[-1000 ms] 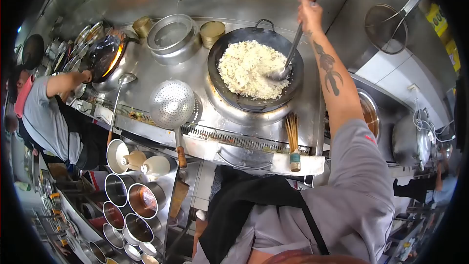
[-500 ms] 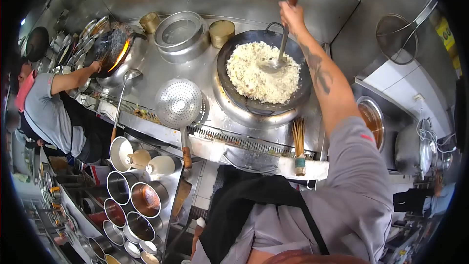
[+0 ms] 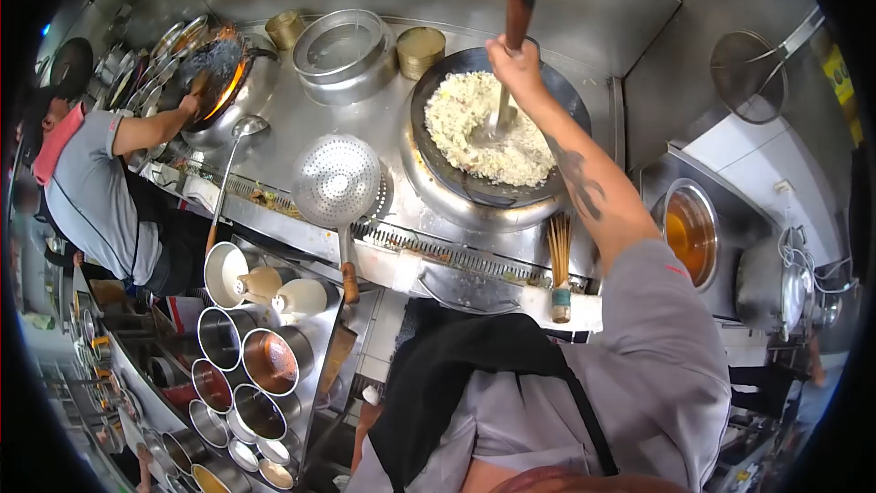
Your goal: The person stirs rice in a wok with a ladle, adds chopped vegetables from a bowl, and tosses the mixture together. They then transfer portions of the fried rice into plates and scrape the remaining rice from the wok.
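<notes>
My right hand (image 3: pixel 516 66) is closed around the wooden handle (image 3: pixel 520 14) of a metal cooking tool (image 3: pixel 502 112). The tool's head is pressed into pale fried rice (image 3: pixel 454 119), which partly hides it. A large black wok (image 3: pixel 568 96) holds the rice and rests on a round metal burner ring (image 3: pixel 424 183). Low in the view, beside the black apron, a small part of my left hand (image 3: pixel 368 411) shows next to something small and white; its fingers cannot be made out.
A perforated skimmer (image 3: pixel 337 180), a bamboo brush (image 3: pixel 560 260) and a ladle (image 3: pixel 249 126) lie along the stove front. Metal pots (image 3: pixel 219 338) stand lower left. At left, a person (image 3: pixel 96 183) works at a flaming wok (image 3: pixel 214 82). An orange-liquid bowl (image 3: pixel 689 233) is at right.
My right hand has moved left and slightly down, and the tool's handle is tilted differently. The tool's head has shifted left through the rice. The view has shifted slightly.
</notes>
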The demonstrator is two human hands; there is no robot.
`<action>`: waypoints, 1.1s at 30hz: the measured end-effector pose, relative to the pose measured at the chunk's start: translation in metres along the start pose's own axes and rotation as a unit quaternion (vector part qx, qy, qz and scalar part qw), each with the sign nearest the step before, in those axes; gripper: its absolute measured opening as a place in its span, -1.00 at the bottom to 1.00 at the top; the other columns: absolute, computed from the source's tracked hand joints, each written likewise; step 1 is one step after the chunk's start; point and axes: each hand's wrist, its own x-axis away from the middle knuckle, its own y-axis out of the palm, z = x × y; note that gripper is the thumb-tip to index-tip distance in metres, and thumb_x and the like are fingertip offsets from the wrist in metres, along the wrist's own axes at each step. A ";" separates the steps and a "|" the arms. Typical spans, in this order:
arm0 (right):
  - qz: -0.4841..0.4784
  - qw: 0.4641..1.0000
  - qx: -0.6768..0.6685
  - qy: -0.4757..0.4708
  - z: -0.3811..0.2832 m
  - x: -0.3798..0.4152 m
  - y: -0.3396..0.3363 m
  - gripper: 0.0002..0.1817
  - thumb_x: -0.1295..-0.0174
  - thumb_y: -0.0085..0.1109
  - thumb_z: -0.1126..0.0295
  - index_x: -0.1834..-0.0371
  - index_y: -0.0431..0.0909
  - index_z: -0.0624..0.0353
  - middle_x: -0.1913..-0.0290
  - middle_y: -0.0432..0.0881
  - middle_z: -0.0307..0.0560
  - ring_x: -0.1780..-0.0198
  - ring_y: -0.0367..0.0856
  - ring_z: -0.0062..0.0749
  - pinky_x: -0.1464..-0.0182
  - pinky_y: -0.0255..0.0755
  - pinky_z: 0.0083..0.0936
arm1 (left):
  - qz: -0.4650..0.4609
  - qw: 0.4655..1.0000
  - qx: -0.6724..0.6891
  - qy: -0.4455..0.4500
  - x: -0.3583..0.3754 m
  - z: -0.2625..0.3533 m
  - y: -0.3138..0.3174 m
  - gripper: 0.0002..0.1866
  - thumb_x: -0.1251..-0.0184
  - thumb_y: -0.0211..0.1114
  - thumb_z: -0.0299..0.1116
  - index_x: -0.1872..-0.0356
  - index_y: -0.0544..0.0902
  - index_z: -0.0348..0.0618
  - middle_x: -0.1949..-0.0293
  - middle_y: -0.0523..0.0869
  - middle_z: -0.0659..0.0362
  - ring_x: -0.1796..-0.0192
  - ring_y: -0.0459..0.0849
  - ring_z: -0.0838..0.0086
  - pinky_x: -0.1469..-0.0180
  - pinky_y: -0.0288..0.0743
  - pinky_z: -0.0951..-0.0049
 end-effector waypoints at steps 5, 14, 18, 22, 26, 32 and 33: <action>-0.139 0.988 -0.036 0.061 -0.064 -0.022 -0.028 -0.74 -0.18 0.21 0.32 0.62 0.46 0.13 0.66 0.49 -0.29 0.56 0.42 -0.70 0.49 0.25 -0.67 | 0.025 0.998 0.046 0.021 -0.007 0.039 -0.008 -0.70 -0.05 0.25 -0.45 0.12 0.55 -0.19 0.34 0.63 0.13 0.37 0.59 0.40 0.30 0.46 0.33; -0.010 0.998 -0.038 0.044 -0.068 0.018 -0.072 -0.73 -0.26 0.14 0.34 0.59 0.39 0.10 0.70 0.34 -0.38 0.71 0.26 -0.69 0.64 0.14 -0.63 | -0.031 0.995 0.088 0.020 -0.032 0.018 -0.002 -0.63 0.03 0.23 -0.50 0.09 0.53 -0.29 0.22 0.67 0.09 0.19 0.63 0.37 0.14 0.47 0.32; 0.112 0.993 -0.028 0.022 0.020 0.052 -0.091 -0.82 -0.18 0.16 0.39 0.55 0.43 0.13 0.69 0.42 -0.32 0.70 0.32 -0.68 0.62 0.19 -0.60 | -0.041 0.995 0.076 -0.050 -0.026 0.034 -0.002 -0.67 0.01 0.26 -0.43 0.16 0.55 -0.31 0.27 0.68 0.03 0.15 0.66 0.29 0.14 0.46 0.29; 0.048 0.991 -0.088 0.088 -0.040 0.009 -0.109 -0.81 -0.17 0.20 0.41 0.54 0.45 0.16 0.71 0.38 -0.32 0.74 0.30 -0.59 0.66 0.19 -0.59 | 0.005 0.966 -0.175 0.192 -0.057 -0.016 0.004 -0.67 -0.03 0.31 -0.34 0.18 0.53 -0.29 0.30 0.64 -0.07 0.20 0.65 0.14 0.16 0.46 0.23; 0.170 0.974 -0.138 0.048 -0.080 0.075 -0.098 -0.75 -0.22 0.14 0.43 0.61 0.36 0.09 0.71 0.36 -0.33 0.75 0.24 -0.68 0.69 0.10 -0.63 | -0.022 0.997 -0.076 0.025 -0.046 -0.008 0.007 -0.64 0.00 0.36 -0.31 0.20 0.54 -0.29 0.30 0.65 -0.07 0.22 0.66 0.12 0.20 0.46 0.22; 0.097 0.963 -0.246 0.045 -0.074 0.057 -0.078 -0.76 -0.24 0.10 0.46 0.59 0.35 0.10 0.69 0.35 -0.32 0.73 0.28 -0.68 0.69 0.11 -0.64 | 0.007 0.995 -0.045 0.089 -0.039 -0.033 0.001 -0.69 0.03 0.39 -0.29 0.30 0.58 -0.28 0.41 0.65 0.11 0.35 0.58 0.40 0.26 0.44 0.28; 0.095 0.963 -0.246 0.046 -0.065 0.058 -0.074 -0.76 -0.24 0.10 0.46 0.59 0.35 0.10 0.69 0.35 -0.32 0.73 0.28 -0.68 0.69 0.11 -0.64 | 0.008 0.995 -0.044 0.087 -0.036 -0.025 -0.003 -0.69 0.03 0.39 -0.29 0.30 0.58 -0.28 0.41 0.65 0.11 0.35 0.58 0.40 0.26 0.44 0.28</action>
